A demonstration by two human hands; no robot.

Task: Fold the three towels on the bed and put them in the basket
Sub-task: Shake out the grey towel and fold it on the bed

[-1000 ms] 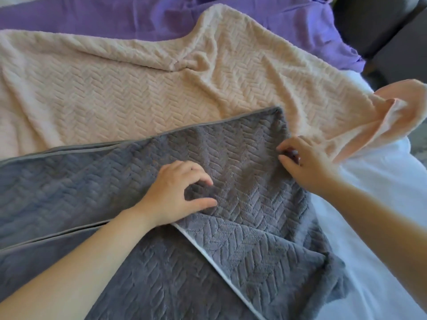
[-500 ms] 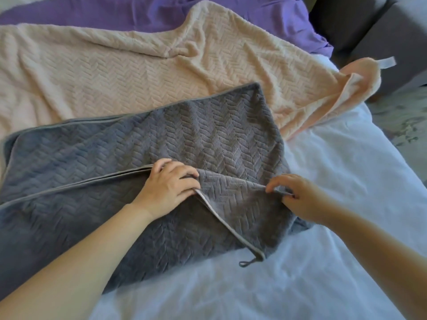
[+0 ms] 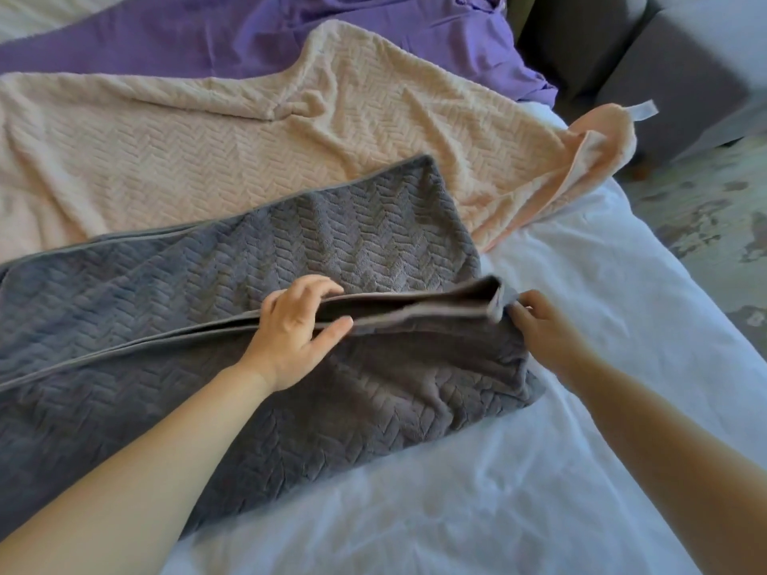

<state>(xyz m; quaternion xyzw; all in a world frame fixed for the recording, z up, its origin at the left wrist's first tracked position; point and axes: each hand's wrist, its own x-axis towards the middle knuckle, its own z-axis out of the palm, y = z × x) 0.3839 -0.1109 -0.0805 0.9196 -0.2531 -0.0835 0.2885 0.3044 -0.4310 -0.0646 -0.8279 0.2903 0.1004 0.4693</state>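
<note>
This is a bedroom in a home. A bed with a smooth white sheet (image 3: 539,471) fills most of the view, and three soft household towels lie spread across it: a dark grey plush towel with a raised herringbone weave (image 3: 207,305) nearest, a pale peach towel of the same weave (image 3: 207,159) beyond it, and a purple towel (image 3: 290,39) farthest. Past the bed's far right corner stands blurred grey fabric-covered furniture (image 3: 622,56), and to the right lies a mottled grey and cream floor (image 3: 705,209), rug or tile unclear.
</note>
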